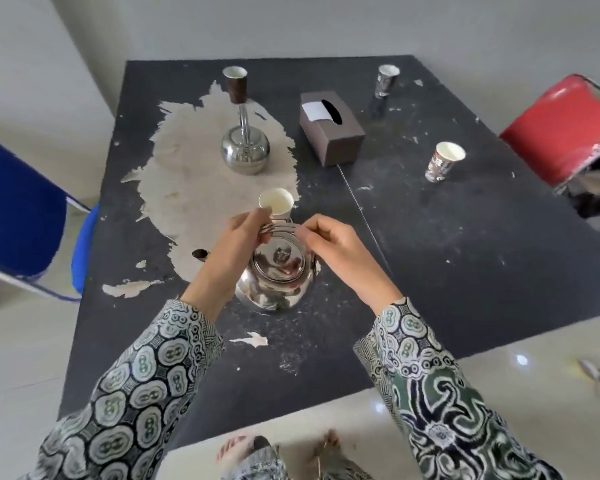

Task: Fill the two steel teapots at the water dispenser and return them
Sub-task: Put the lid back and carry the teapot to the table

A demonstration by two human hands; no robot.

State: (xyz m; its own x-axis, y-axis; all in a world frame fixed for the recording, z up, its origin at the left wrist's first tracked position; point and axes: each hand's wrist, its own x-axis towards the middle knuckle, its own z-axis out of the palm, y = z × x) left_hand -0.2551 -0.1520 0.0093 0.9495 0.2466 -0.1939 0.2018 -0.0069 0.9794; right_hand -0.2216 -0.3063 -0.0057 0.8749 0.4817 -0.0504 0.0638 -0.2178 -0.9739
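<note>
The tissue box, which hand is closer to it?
Right. The right hand is on the near teapot's handle, below the tissue box; the left hand grips the same handle farther left.

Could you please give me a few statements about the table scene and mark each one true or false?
1. Both hands, left hand and right hand, are at the handle of the near teapot. True.
2. The near teapot has no lid. False: its lid is on.
3. The far teapot stands on the worn pale patch of the table. True.
4. The tissue box is left of the far teapot. False: it is to its right.
5. A red chair stands at the right. True.
</note>
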